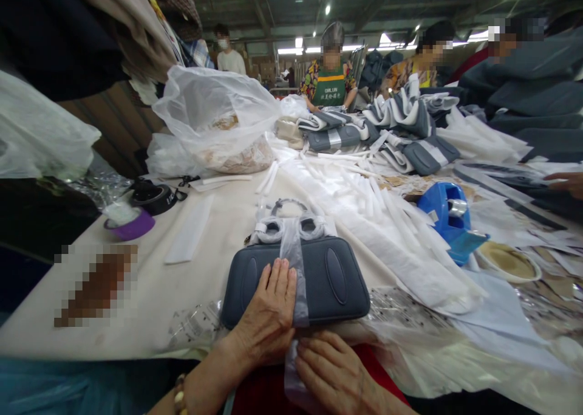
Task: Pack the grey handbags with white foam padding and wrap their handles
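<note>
A dark blue-grey bag lies flat near the table's front edge. Clear plastic film wraps its handles, and a translucent strip runs down over the bag's middle. My left hand rests on the bag, fingers stretched out along the left side of the strip. Just below the front edge, my right hand has its fingers curled on the strip's loose lower end. The right fingertips are partly hidden behind the strip and hand.
A blue tape dispenser stands on the right, beside a tape roll. White foam strips cover the table's middle. A large plastic bag and a purple roll are on the left. Co-workers stand behind piled bags.
</note>
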`<action>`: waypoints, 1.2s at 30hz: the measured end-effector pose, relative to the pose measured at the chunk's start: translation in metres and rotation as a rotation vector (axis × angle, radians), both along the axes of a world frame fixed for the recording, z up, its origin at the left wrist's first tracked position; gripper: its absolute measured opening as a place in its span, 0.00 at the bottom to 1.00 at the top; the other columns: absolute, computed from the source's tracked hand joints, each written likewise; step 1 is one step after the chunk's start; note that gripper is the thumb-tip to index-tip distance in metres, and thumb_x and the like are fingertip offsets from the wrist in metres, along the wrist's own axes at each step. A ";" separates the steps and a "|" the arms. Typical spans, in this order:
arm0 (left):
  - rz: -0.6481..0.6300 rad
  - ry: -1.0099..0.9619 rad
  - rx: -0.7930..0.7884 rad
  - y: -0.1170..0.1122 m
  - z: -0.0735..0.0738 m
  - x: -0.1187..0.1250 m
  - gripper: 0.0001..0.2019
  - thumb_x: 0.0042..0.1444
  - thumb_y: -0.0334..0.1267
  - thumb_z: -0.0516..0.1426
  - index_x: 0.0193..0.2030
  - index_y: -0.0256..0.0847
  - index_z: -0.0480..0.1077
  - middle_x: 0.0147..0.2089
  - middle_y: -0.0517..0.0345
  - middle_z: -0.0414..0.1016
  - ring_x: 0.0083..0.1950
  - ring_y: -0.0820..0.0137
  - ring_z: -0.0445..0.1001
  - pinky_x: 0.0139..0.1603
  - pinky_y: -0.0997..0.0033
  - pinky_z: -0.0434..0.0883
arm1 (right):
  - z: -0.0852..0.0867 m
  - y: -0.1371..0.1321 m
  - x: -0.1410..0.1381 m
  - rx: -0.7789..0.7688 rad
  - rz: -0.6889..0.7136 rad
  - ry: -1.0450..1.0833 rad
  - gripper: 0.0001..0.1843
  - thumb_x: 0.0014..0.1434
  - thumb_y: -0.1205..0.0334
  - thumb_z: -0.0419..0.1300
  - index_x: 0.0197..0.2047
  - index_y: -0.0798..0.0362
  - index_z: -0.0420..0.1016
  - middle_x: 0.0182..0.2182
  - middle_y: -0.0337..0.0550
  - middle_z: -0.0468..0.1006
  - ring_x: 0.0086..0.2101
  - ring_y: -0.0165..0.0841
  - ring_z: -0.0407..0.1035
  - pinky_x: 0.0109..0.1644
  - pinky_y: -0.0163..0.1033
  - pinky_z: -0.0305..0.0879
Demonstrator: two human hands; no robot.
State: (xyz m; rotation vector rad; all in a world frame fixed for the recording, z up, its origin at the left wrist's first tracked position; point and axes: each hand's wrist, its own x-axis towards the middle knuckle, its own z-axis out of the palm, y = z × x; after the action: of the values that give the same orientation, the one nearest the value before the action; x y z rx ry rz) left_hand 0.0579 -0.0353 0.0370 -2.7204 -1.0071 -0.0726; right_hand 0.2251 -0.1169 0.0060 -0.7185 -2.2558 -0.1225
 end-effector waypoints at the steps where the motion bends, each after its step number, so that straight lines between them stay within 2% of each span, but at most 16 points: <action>1: 0.002 0.002 0.012 -0.001 -0.002 0.003 0.35 0.47 0.37 0.50 0.61 0.15 0.56 0.63 0.18 0.54 0.65 0.41 0.55 0.62 0.42 0.55 | 0.000 0.001 -0.002 0.023 0.003 0.015 0.14 0.63 0.75 0.47 0.40 0.62 0.74 0.34 0.47 0.81 0.37 0.33 0.73 0.45 0.40 0.68; 5: -0.014 -0.019 0.132 -0.008 -0.015 0.011 0.33 0.50 0.36 0.49 0.60 0.12 0.55 0.61 0.13 0.56 0.63 0.39 0.58 0.61 0.39 0.54 | -0.008 0.002 -0.002 0.032 -0.017 0.053 0.15 0.64 0.76 0.45 0.38 0.61 0.73 0.32 0.44 0.81 0.34 0.31 0.74 0.43 0.39 0.68; 8: -0.016 -0.053 0.218 -0.012 -0.028 0.012 0.32 0.51 0.36 0.48 0.60 0.12 0.54 0.60 0.14 0.57 0.63 0.39 0.59 0.61 0.40 0.53 | -0.010 -0.003 0.006 -0.027 -0.030 -0.050 0.18 0.67 0.74 0.42 0.41 0.59 0.73 0.35 0.43 0.81 0.35 0.32 0.73 0.41 0.39 0.69; 10: -0.010 -0.077 0.247 -0.012 -0.035 0.012 0.32 0.52 0.36 0.48 0.61 0.13 0.53 0.61 0.14 0.56 0.63 0.39 0.58 0.61 0.40 0.53 | -0.002 -0.004 0.014 -0.086 -0.006 -0.127 0.19 0.69 0.70 0.41 0.44 0.56 0.73 0.37 0.41 0.81 0.36 0.31 0.73 0.40 0.38 0.68; 13: -0.008 -0.110 0.261 -0.012 -0.039 0.011 0.32 0.54 0.36 0.48 0.62 0.13 0.51 0.62 0.14 0.54 0.64 0.40 0.57 0.62 0.39 0.52 | 0.022 0.005 0.027 -0.147 0.051 -0.171 0.16 0.69 0.65 0.43 0.49 0.55 0.71 0.42 0.42 0.80 0.40 0.31 0.71 0.45 0.37 0.66; 16: -0.024 -0.131 0.230 -0.012 -0.036 0.010 0.34 0.55 0.38 0.48 0.63 0.12 0.48 0.62 0.13 0.54 0.64 0.40 0.57 0.61 0.40 0.53 | 0.042 0.028 0.036 -0.129 -0.090 -0.111 0.18 0.65 0.71 0.44 0.51 0.58 0.70 0.47 0.49 0.76 0.49 0.36 0.67 0.51 0.43 0.63; 18: -0.032 -0.147 0.211 -0.013 -0.033 0.010 0.36 0.54 0.39 0.48 0.64 0.11 0.47 0.62 0.13 0.54 0.65 0.39 0.55 0.61 0.39 0.53 | 0.045 0.048 0.035 -0.145 -0.230 -0.050 0.21 0.60 0.75 0.44 0.50 0.58 0.71 0.49 0.53 0.74 0.53 0.39 0.63 0.53 0.47 0.62; 21: -0.034 -0.167 0.175 -0.013 -0.032 0.009 0.37 0.52 0.39 0.50 0.63 0.11 0.47 0.63 0.13 0.51 0.66 0.36 0.51 0.62 0.39 0.52 | 0.040 0.072 0.027 -0.231 -0.315 -0.012 0.23 0.56 0.77 0.47 0.49 0.52 0.73 0.52 0.52 0.71 0.55 0.42 0.61 0.54 0.52 0.62; 25: -0.012 -0.246 0.082 -0.013 -0.034 0.008 0.39 0.47 0.39 0.51 0.63 0.13 0.48 0.65 0.18 0.49 0.68 0.37 0.43 0.63 0.44 0.54 | 0.029 0.084 0.015 -0.262 -0.362 0.011 0.17 0.59 0.73 0.51 0.44 0.50 0.76 0.53 0.51 0.71 0.55 0.46 0.60 0.54 0.57 0.62; 27: -0.007 -0.290 0.054 -0.013 -0.033 0.007 0.38 0.46 0.38 0.52 0.63 0.14 0.50 0.66 0.19 0.49 0.69 0.38 0.42 0.63 0.46 0.57 | 0.026 0.084 0.014 -0.223 -0.326 0.003 0.14 0.60 0.72 0.51 0.43 0.52 0.76 0.52 0.52 0.71 0.56 0.47 0.60 0.54 0.57 0.63; 29: -0.012 -0.345 0.070 -0.013 -0.031 0.007 0.37 0.47 0.37 0.53 0.62 0.15 0.51 0.67 0.19 0.43 0.69 0.40 0.42 0.61 0.46 0.61 | 0.024 0.084 0.015 -0.179 -0.235 -0.011 0.14 0.62 0.73 0.50 0.44 0.55 0.75 0.49 0.52 0.75 0.56 0.44 0.62 0.56 0.56 0.64; 33: -0.013 -0.489 0.115 -0.014 -0.028 0.007 0.40 0.50 0.37 0.52 0.66 0.15 0.41 0.70 0.24 0.28 0.70 0.43 0.43 0.58 0.48 0.66 | 0.024 0.085 0.017 -0.196 -0.095 0.000 0.15 0.66 0.72 0.46 0.46 0.57 0.72 0.42 0.48 0.79 0.51 0.37 0.69 0.58 0.51 0.65; 36: 0.012 -0.552 0.116 -0.014 -0.028 0.007 0.41 0.50 0.35 0.52 0.67 0.15 0.37 0.70 0.26 0.27 0.70 0.43 0.43 0.57 0.49 0.67 | 0.027 0.085 0.018 -0.245 -0.037 0.071 0.13 0.66 0.70 0.46 0.44 0.56 0.72 0.42 0.47 0.79 0.48 0.33 0.71 0.58 0.47 0.65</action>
State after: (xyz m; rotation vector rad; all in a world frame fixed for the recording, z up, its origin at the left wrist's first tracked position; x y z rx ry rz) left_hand 0.0647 -0.0496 0.0085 -2.6360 -1.1028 -0.8896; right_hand 0.2434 -0.0318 0.0328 -0.8795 -2.2120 0.1624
